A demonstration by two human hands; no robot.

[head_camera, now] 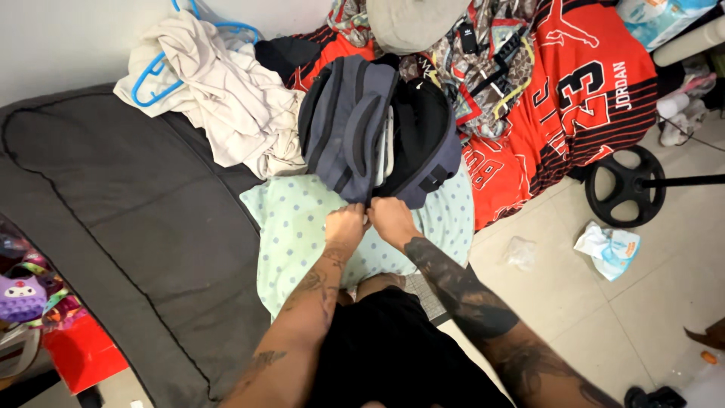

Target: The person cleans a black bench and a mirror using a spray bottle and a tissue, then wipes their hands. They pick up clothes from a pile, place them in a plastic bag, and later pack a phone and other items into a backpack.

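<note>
Both my hands meet at the near, lower edge of the backpack: my left hand is curled with its fingertips pinching the bag's dark fabric at that edge, and my right hand, touching the left, is closed on the same edge just beside it. The backpack, grey-blue and black, lies open-mouthed with its near end on a pale green dotted pillow, which is right below it, under my wrists. Left of the backpack is a heap of cream clothes with a blue hanger poking out. Right of it spreads a red and black blanket. Farther right of the backpack, on the tiled floor, a black weight plate stands near a crumpled white packet.
</note>
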